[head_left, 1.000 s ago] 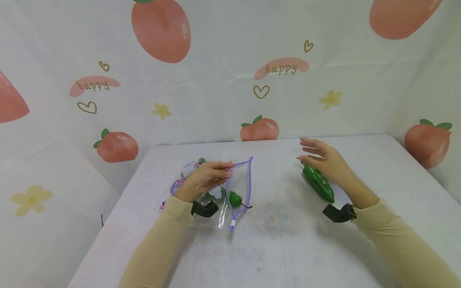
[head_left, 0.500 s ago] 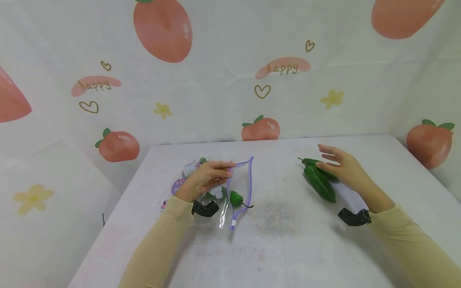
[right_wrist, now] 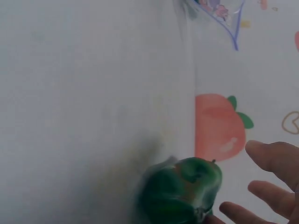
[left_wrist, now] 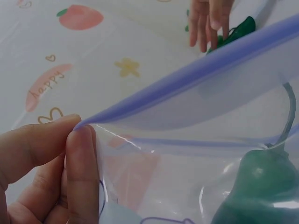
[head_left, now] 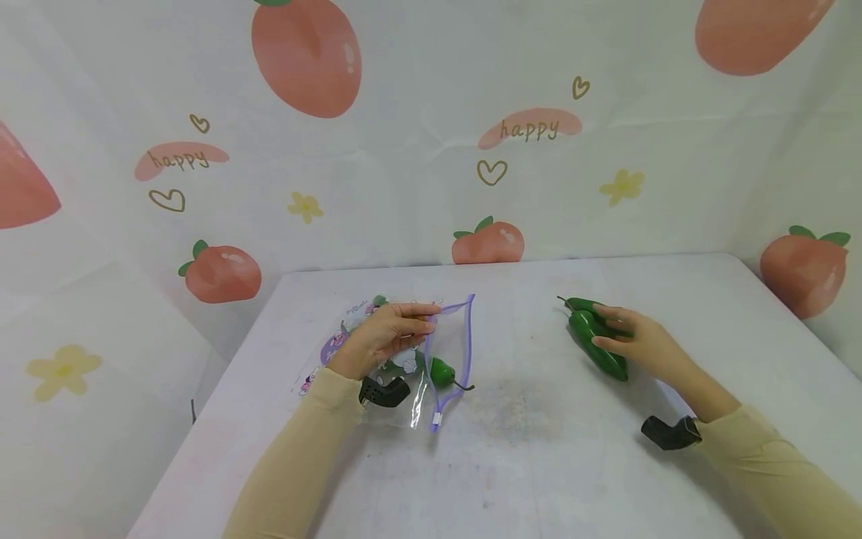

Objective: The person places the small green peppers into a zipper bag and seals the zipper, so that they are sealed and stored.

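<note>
On the white desk (head_left: 539, 449), left of centre, lies a clear zip bag (head_left: 404, 352) with a purple rim and cartoon print. The left hand (head_left: 384, 333) pinches the upper edge of the bag's mouth between thumb and forefinger, holding it lifted and open; the left wrist view shows the fingertips (left_wrist: 81, 154) closed on the purple rim (left_wrist: 196, 79). Inside the bag, near its opening, sits a small green pepper (head_left: 441, 372) with a dark curved stem. Well apart, on the right of the desk, two longer green peppers (head_left: 595, 340) lie side by side, touching, stems pointing far-left. The right hand (head_left: 636, 340) rests over them, fingers spread and only slightly bent, fingertips on the nearer pepper; no closed grip is visible. A black wrist mount (head_left: 667, 433) sits on the right forearm. Behind the desk hangs a peach-printed backdrop (head_left: 431, 135).
</note>
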The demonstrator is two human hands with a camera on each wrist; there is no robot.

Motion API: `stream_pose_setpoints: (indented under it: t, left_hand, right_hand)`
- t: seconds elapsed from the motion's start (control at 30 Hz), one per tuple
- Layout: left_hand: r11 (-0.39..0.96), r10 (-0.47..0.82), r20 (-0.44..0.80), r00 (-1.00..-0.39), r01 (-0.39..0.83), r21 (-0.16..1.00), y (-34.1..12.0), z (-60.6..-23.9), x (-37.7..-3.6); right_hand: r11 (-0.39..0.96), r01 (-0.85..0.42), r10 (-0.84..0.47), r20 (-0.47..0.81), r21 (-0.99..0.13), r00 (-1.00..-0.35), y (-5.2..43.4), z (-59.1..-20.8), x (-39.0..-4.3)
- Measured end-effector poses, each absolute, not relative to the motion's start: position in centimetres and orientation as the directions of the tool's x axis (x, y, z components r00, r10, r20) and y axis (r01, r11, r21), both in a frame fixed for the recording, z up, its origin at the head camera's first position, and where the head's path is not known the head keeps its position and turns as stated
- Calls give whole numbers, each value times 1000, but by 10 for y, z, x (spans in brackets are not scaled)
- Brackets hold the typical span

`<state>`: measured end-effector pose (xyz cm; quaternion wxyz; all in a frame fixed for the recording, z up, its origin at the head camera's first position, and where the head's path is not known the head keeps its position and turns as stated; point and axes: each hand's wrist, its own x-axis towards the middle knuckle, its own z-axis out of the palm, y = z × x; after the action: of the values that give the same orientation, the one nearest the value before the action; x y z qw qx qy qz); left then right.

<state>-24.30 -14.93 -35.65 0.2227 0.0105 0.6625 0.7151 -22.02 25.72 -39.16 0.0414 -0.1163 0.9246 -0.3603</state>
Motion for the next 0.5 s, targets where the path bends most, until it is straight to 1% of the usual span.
stream_pose_setpoints:
  t: [0.23, 0.5]
  left_hand:
    - [-10, 334, -282, -899, -303, 953, -150, -356, -242]
    - [-9, 341, -276, -899, -296, 955, -151, -356, -242]
  right_hand:
    - [735, -217, -279, 5, -643, -960, 256, -400, -218]
    - [755, -189, -272, -37, -628, -961, 256, -404, -218]
